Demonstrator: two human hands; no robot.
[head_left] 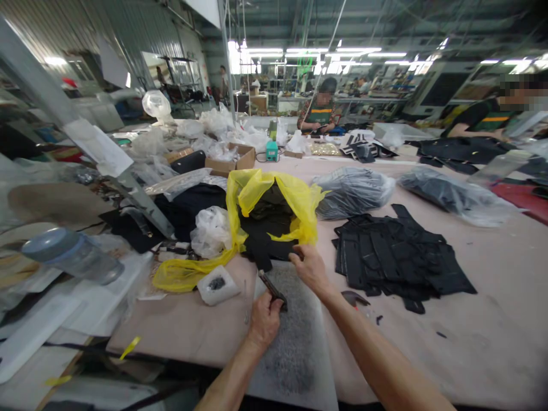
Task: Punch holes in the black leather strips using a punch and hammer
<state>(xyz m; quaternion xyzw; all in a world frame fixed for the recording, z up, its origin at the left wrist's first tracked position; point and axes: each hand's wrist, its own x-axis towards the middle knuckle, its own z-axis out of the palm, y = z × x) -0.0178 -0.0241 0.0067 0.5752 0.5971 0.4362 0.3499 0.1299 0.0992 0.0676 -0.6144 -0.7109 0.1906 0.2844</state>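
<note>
My left hand point(264, 319) is closed around a slim dark hand tool with a metal end point(272, 289), held slanting over a grey worn board point(295, 337); its exact kind is hard to make out. My right hand point(309, 267) reaches to the mouth of a yellow plastic bag point(306, 200). Its thumb and forefinger are slightly apart, close to the edge of the black fabric pieces point(265, 242) that spill from the bag. Whether the fingertips touch the fabric is unclear. One black strap end hangs over the board's far edge, near the tool.
To the right lies a pile of black sewn pieces point(398, 257), with wrapped bundles point(355, 191) behind. A white foam block point(218, 284) with small dark parts sits left. Farther left are a water bottle point(72, 254) and a slanted metal post point(128, 182). A co-worker point(322, 111) sits across the table.
</note>
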